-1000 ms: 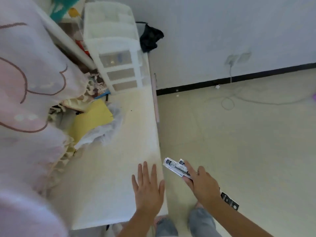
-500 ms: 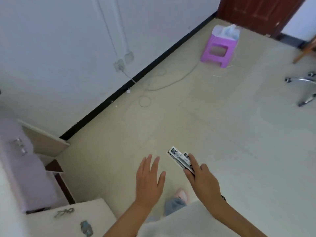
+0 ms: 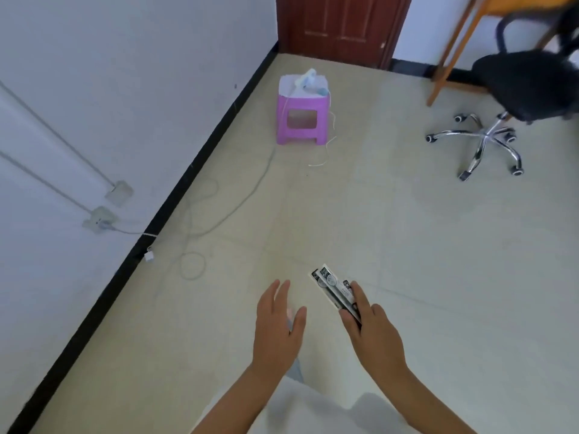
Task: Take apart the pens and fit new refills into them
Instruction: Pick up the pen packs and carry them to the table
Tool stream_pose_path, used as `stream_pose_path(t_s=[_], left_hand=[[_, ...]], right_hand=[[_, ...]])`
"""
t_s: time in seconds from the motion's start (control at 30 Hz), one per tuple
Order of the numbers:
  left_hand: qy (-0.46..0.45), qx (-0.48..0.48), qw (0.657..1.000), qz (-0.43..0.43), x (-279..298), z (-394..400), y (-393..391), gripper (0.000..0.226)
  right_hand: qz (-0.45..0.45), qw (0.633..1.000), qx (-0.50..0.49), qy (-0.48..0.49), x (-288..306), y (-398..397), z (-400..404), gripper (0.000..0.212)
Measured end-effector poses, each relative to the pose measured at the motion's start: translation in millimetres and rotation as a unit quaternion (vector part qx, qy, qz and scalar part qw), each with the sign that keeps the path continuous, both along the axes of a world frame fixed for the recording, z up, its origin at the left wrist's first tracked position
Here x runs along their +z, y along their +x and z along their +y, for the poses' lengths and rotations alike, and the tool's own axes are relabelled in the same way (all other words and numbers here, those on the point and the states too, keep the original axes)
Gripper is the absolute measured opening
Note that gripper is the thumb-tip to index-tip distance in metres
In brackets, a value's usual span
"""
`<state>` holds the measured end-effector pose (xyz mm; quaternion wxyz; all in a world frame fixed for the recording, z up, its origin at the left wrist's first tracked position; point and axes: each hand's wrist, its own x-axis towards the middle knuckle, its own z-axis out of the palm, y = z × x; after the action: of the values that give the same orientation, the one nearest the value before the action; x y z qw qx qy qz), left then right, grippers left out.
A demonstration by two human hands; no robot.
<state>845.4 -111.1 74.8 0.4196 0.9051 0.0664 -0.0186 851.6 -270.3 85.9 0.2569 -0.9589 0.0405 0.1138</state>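
Observation:
My right hand [image 3: 372, 333] grips a small bundle of flat white and black refill packets [image 3: 333, 286], which stick out forward past my fingers. My left hand [image 3: 277, 327] hovers beside it over the floor, fingers straight and holding nothing. Both hands are in the lower middle of the head view, a short gap apart. No loose pens show in this frame.
A purple plastic stool [image 3: 302, 115] with a white item on top stands by the wall ahead. A black office chair [image 3: 513, 98] on a chrome wheeled base is at the right. A grey cable [image 3: 200, 220] trails from wall sockets [image 3: 101, 219] across the floor. A dark red door [image 3: 341, 26] is at the far end.
The view has swung away from the white table to the open floor, stool and chair. My left hand has left the tabletop and hangs in the air; my right hand keeps the packets.

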Motion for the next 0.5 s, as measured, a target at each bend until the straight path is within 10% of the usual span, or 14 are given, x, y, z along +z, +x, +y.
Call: stream_pose_path(t_s=[0.5], left_hand=[[0.051, -0.197, 0.976, -0.083, -10, -64, 418, 0.065]], right_hand=[[0.028, 0.983, -0.182, 0.012, 15, 373, -69, 0.054]])
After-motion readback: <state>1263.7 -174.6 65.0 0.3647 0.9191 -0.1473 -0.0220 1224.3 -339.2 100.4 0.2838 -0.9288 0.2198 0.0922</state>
